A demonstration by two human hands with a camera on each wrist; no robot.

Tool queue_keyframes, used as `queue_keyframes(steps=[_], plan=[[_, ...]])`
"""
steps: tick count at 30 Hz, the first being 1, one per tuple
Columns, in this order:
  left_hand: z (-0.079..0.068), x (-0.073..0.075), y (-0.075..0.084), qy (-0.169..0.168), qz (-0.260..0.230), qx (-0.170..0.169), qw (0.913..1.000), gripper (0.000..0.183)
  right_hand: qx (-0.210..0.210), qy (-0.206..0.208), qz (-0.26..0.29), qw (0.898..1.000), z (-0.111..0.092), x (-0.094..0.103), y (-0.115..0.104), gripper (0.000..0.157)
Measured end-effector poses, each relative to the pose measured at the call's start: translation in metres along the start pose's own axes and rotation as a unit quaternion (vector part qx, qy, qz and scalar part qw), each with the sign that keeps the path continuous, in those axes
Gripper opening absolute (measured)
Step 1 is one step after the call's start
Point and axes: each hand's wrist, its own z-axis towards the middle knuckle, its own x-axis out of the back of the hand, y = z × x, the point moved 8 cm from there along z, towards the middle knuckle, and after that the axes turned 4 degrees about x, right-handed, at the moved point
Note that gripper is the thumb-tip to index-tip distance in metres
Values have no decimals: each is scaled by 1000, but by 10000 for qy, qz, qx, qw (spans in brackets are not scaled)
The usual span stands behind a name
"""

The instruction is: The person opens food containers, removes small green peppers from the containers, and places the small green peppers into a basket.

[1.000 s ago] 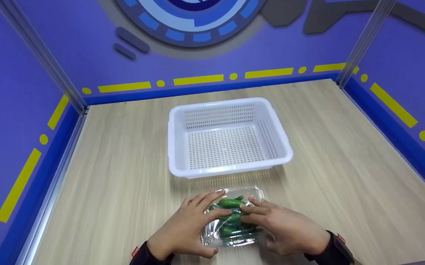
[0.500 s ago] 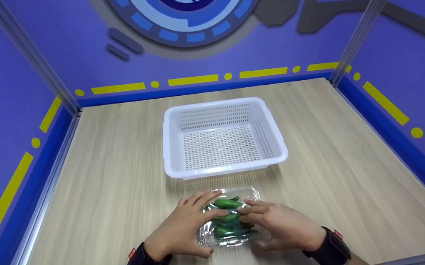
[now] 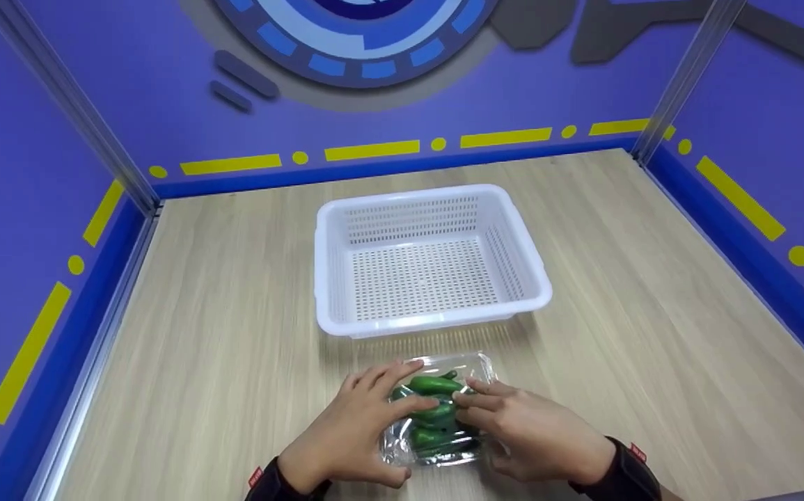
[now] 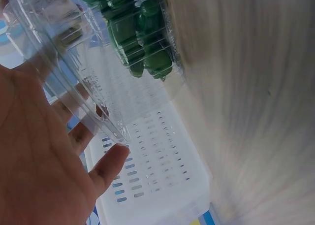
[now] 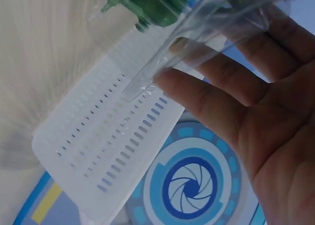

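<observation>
A clear plastic box (image 3: 468,360) of green peppers (image 3: 436,385) lies on the table in front of the person. From its left side, my left hand (image 3: 353,431) spreads over the lid, with the thumb extended near the front edge. Fingertips of my right hand (image 3: 534,428) rest on the right part of the lid, the thumb low beside the front right corner. In the left wrist view, long fingers (image 4: 110,166) lie along the box edge. The right wrist view shows fingers (image 5: 197,94) partly behind thin clear plastic. The box's far right side is covered by the right hand.
A white perforated basket (image 3: 433,322) stands just beyond the box, with nothing inside. Blue-purple panels (image 3: 513,90) with yellow marks border the wooden table (image 3: 234,278) at the back and both sides.
The right hand's fingers and thumb have drawn in slightly, with the thumb closer to the box corner. The left hand, box and basket keep their places; the head view shifts a little.
</observation>
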Motion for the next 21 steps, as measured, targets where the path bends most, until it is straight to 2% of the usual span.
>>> queue_keyframes(steps=[5, 10, 16, 21], plan=[[-1, 3, -4, -57, 30, 70, 10000, 93, -294, -41, 461, 9985, -6, -2, 7, 55], [-2, 3, -3, -64, -37, 12, 10000, 93, -239, -64, 376, 9990, -8, -2, 6, 59], [-6, 7, 3, -168, -250, -167, 9994, 84, -348, -171, 391, 9985, -9, -4, 4, 62], [-7, 8, 5, -342, -350, 5, 9988, 76, -447, -186, 444, 9978, -9, -4, 6, 60]])
